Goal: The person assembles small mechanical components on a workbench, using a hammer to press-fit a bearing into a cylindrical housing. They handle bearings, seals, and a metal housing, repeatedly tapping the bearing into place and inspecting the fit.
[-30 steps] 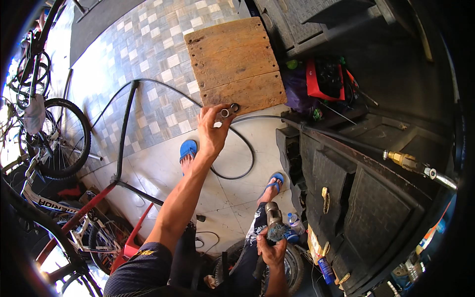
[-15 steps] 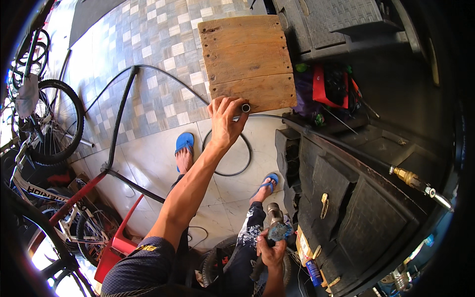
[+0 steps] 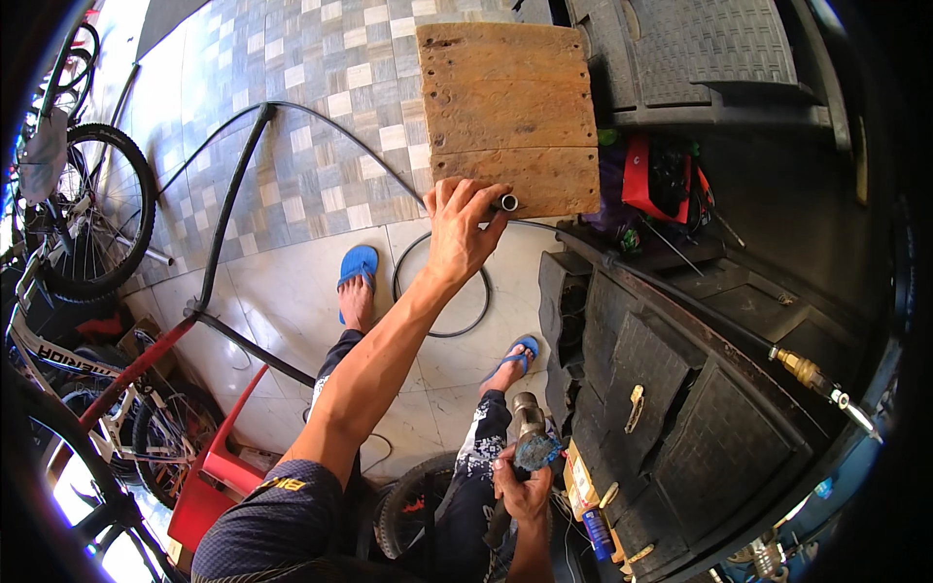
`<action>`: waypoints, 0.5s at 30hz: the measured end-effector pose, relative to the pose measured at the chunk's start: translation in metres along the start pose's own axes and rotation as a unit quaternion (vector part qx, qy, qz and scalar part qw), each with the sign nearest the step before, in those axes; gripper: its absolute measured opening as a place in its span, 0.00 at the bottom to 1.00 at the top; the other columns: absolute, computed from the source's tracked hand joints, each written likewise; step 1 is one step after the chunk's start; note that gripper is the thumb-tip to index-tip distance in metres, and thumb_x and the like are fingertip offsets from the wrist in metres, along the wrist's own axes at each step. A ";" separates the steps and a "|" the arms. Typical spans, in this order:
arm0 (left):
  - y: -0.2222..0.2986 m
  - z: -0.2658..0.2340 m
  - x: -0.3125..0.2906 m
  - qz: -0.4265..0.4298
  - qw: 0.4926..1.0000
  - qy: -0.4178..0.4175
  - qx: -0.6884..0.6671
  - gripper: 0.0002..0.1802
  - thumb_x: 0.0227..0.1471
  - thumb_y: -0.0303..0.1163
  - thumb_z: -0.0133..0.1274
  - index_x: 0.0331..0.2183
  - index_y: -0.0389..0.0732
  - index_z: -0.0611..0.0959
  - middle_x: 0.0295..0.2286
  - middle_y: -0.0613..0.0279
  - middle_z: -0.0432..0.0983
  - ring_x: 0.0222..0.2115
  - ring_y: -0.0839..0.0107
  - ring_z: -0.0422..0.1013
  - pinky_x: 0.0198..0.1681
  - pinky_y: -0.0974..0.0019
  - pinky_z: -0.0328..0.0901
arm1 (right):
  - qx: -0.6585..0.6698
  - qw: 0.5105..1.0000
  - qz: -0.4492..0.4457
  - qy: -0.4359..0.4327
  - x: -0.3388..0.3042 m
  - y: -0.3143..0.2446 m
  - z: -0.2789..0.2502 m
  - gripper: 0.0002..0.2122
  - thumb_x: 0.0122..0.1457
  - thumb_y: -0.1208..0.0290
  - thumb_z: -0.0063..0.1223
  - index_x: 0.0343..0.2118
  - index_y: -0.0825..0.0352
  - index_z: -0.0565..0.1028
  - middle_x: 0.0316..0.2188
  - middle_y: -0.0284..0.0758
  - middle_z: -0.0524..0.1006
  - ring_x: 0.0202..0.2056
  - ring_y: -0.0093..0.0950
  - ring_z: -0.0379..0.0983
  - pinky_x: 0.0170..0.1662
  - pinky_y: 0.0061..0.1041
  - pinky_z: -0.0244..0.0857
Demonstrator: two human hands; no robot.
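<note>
My left hand (image 3: 457, 241) reaches forward to the near edge of a wooden plank-topped surface (image 3: 510, 92). Its fingers and thumb are closed round a short dark metal tube (image 3: 509, 202), whose round hollow end faces up. Most of the tube is hidden by the fingers. Low on the right, beside my leg, my right hand (image 3: 526, 494) grips a hammer (image 3: 528, 413). The metal head points up and away, with worn blue stuff around its middle by my fingers. The handle runs down under my hand, partly hidden.
A black hose (image 3: 335, 119) loops over the tiled floor. On the right stands a black cabinet (image 3: 641, 374) with an air fitting (image 3: 802, 369) on it. Bicycles (image 3: 107, 209) and a red chair (image 3: 225, 457) are at left. A bicycle tyre (image 3: 398, 510) lies by my legs.
The whole view has shifted slightly, so the planks sit a little further right in it. Both hands keep their grips; the left hand stays at the plank edge with the tube.
</note>
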State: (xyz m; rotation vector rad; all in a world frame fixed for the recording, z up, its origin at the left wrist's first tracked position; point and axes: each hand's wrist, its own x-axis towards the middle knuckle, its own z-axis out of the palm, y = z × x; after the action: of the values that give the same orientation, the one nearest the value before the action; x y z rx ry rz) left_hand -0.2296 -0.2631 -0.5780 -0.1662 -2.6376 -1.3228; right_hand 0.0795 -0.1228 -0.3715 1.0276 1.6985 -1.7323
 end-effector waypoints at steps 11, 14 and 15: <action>-0.003 0.002 0.001 -0.011 1.000 -0.008 0.014 0.23 0.44 0.28 0.71 0.46 0.51 0.88 0.41 0.69 0.82 0.49 0.60 0.70 0.57 0.54 0.57 | -0.024 0.998 -0.048 -0.016 0.029 -0.023 -0.009 0.08 0.65 0.76 0.61 0.44 0.71 0.75 0.23 0.31 0.75 0.18 0.17 0.67 0.22 0.21 0.62; -0.003 0.002 0.001 -0.007 1.000 -0.014 0.014 0.22 0.44 0.30 0.70 0.45 0.51 0.88 0.42 0.70 0.80 0.50 0.58 0.69 0.57 0.49 0.58 | -0.098 0.982 -0.159 -0.029 0.056 -0.042 -0.013 0.11 0.64 0.75 0.63 0.47 0.71 0.76 0.21 0.28 0.76 0.18 0.16 0.67 0.22 0.20 0.61; -0.004 0.002 0.001 -0.003 1.000 -0.014 0.020 0.23 0.44 0.30 0.70 0.46 0.51 0.88 0.42 0.69 0.80 0.51 0.58 0.69 0.56 0.49 0.58 | -0.104 0.978 -0.178 -0.030 0.064 -0.050 -0.013 0.11 0.64 0.74 0.63 0.47 0.71 0.77 0.21 0.28 0.76 0.18 0.15 0.67 0.22 0.19 0.61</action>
State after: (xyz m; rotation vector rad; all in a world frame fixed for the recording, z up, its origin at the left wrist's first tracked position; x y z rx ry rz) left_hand -0.2318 -0.2632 -0.5818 -0.1729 -2.6881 -1.2771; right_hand 0.0043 -0.0952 -0.3909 0.5980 2.0696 -1.7247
